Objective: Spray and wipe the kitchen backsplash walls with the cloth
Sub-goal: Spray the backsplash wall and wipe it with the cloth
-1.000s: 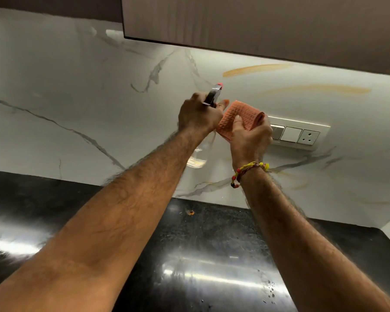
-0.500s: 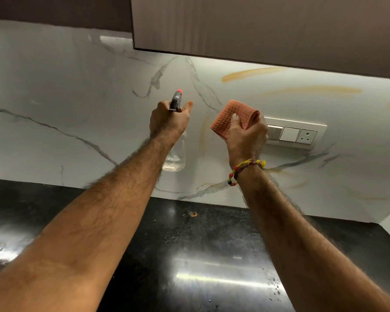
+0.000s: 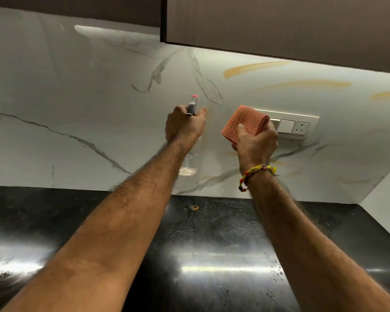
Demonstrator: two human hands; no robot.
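Spray step in hand, I'd say. Your left hand (image 3: 185, 127) grips the clear spray bottle (image 3: 190, 158), nozzle at the marble backsplash (image 3: 77, 104), left of the switch plate (image 3: 295, 127). Right hand (image 3: 256, 143) pinches the folded orange cloth (image 3: 243, 121) just w/in reach of the plate. Next: squeeze trigger, then wipe; keep spray off the sockets.

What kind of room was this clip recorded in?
Most likely a home kitchen: a glossy black stone countertop runs below a white marble-look backsplash wall, dark brown overhead cabinets hang above, and a white switch-and-socket panel is set in the wall.

both hands (image 3: 185, 128) (image 3: 256, 143) raised, fingers curled, gripping.
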